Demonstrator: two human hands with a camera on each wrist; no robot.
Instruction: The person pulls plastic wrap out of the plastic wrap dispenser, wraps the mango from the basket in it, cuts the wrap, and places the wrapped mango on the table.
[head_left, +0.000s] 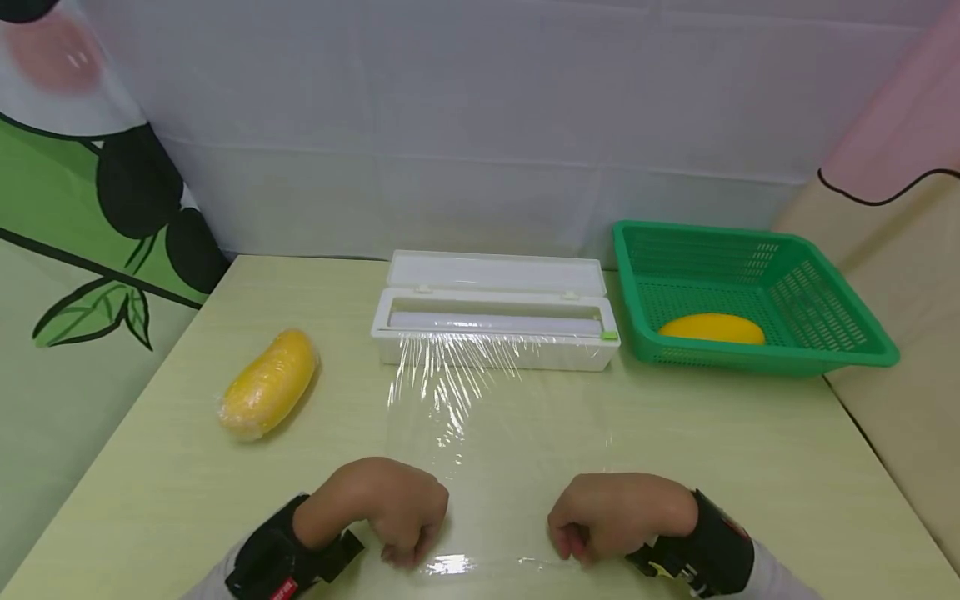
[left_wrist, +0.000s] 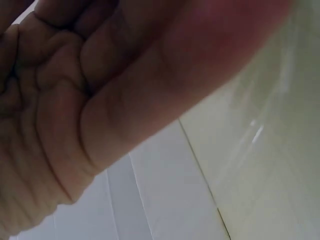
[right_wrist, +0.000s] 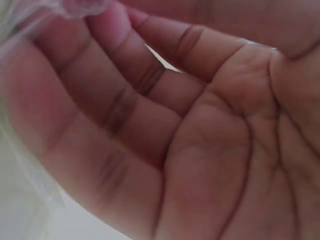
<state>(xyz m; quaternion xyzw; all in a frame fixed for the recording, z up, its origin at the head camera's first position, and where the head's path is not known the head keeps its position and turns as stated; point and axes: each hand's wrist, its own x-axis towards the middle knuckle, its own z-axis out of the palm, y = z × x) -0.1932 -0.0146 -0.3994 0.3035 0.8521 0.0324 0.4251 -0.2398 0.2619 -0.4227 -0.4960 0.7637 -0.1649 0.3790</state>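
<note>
A sheet of clear cling film point(head_left: 498, 475) runs from the white dispenser box point(head_left: 495, 357) toward me over the table. At its near left corner my left hand point(head_left: 397, 507) pinches the edge, knuckles up and fingertips pointing down. The right hand point(head_left: 618, 512) pinches the near right corner. In the right wrist view, crumpled film point(right_wrist: 35, 22) shows at the fingertips; the left wrist view shows the curled fingers point(left_wrist: 150, 75) beside shiny film, their tips out of frame. The box's lid point(head_left: 495, 271) is raised, with the film roll point(head_left: 495, 323) inside.
A yellow mango point(head_left: 270, 385) wrapped in film lies on the table at left. At the back right stands a green plastic basket point(head_left: 750, 360) with another yellow mango point(head_left: 712, 328) inside. A white cloth point(head_left: 480, 125) hangs behind the table.
</note>
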